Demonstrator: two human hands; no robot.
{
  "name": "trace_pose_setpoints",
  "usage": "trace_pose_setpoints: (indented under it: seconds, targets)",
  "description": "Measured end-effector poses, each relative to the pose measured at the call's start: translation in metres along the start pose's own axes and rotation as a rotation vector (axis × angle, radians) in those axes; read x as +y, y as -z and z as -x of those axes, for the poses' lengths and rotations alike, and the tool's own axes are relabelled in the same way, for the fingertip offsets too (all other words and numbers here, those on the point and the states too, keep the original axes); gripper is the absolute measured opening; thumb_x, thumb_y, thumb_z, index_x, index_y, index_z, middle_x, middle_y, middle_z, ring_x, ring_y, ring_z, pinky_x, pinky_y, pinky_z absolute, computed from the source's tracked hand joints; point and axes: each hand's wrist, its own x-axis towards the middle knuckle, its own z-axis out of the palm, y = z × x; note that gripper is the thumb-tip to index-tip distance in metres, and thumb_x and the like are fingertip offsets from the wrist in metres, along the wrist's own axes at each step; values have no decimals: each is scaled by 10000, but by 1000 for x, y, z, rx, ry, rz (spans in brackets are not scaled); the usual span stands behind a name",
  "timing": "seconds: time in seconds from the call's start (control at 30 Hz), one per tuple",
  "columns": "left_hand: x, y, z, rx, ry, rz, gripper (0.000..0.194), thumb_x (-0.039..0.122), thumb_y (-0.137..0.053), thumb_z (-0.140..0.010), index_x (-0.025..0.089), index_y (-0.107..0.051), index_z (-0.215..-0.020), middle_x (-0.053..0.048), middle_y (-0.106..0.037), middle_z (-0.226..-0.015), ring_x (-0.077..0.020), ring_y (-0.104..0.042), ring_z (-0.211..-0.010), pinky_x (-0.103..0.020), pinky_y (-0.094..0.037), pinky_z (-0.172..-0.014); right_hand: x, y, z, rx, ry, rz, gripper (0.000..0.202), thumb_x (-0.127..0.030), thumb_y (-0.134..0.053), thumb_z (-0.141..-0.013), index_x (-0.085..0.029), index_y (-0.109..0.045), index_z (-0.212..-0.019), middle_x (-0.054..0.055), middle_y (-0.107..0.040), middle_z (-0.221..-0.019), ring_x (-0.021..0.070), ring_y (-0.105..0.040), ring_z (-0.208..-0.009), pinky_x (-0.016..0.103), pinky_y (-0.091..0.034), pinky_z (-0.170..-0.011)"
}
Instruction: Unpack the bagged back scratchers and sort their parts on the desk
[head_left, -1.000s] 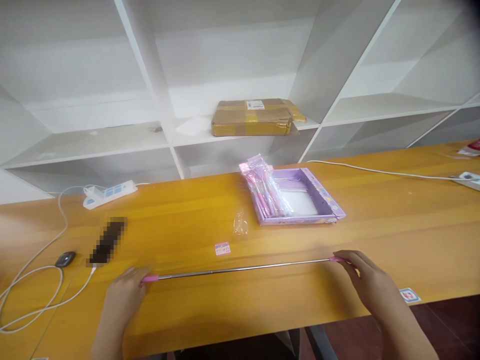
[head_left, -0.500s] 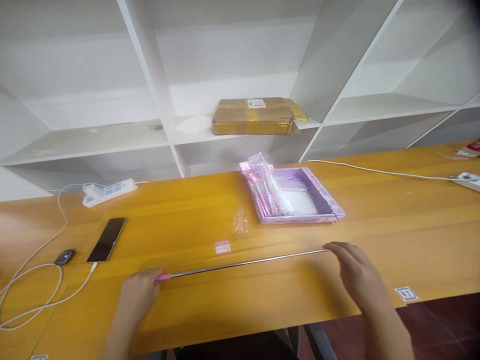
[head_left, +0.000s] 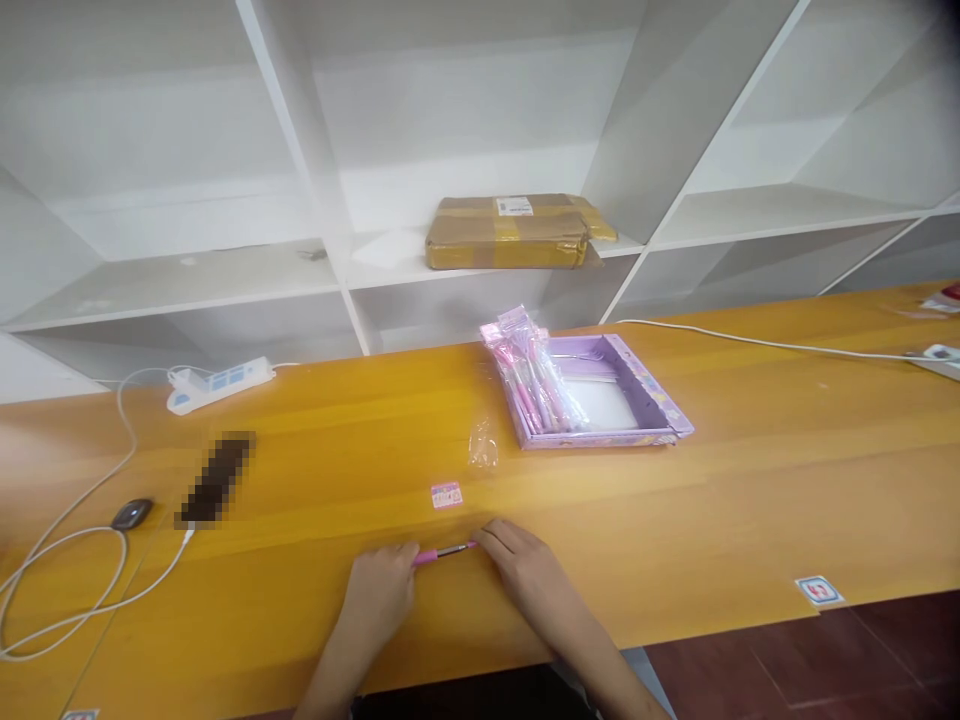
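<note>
Left hand (head_left: 381,592) and right hand (head_left: 521,570) both have fingers gripping the pink stick (head_left: 426,557), so I'd keep its ends lined up, no sideways bending.

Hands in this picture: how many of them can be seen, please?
2. The left hand grips the pink handle of a slim metal rod; the right hand holds the rod's other end. No other hand shows.
</note>
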Motion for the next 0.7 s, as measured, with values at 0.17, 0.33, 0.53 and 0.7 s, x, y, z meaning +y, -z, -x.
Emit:
trace_pose_setpoints:
  seconds: [0.17, 0.33, 0.53, 0.7]
  targets:
    - [-3, -13, -7, 49, 3, 50, 228, 104, -499, -972, 205, -701, -995, -97, -789, -993, -259, -755, -951, -320, -453, -773, 11, -21, 3, 49, 5, -28, 446, 38, -483, -965, -236, -624, -1287, 66, -693, -1068, 239, -680, -941, 362, -586, -823]
    - [-5, -7, -12, 49, 26, 66, 196, 104, -527, -945, 206, -694, -947, -84, -789, -972, -243, -747, -927, -312, -430, -755, 13, -28, -1, 30, -27, -91, 477, 73, -436, -945, -235, -616, -1262, 66, -679, -1079, 226, -680, -951, 340, -582, -830]
    - [-2, -4, -12, 37, 46, 76, 210, 99, -521, -923, 217, -694, -945, -73, -789, -980, -241, -741, -935, -318, -425, -748, 14, -25, -4, 11, -56, -104, 413, 32, -454, -979, -236, -633, -1237, 71, -672, -1087, 221, -684, -926, 338, -586, -817]
    - [-2, -4, -13, 36, 58, 74, 202, 101, -519, -925, 214, -687, -925, -65, -791, -971, -234, -742, -933, -311, -415, -731, 14, -26, -4, 50, -46, -103, 393, -3, -449, -1002, -244, -655, -1234, 68, -684, -1051, 211, -686, -895, 327, -599, -800]
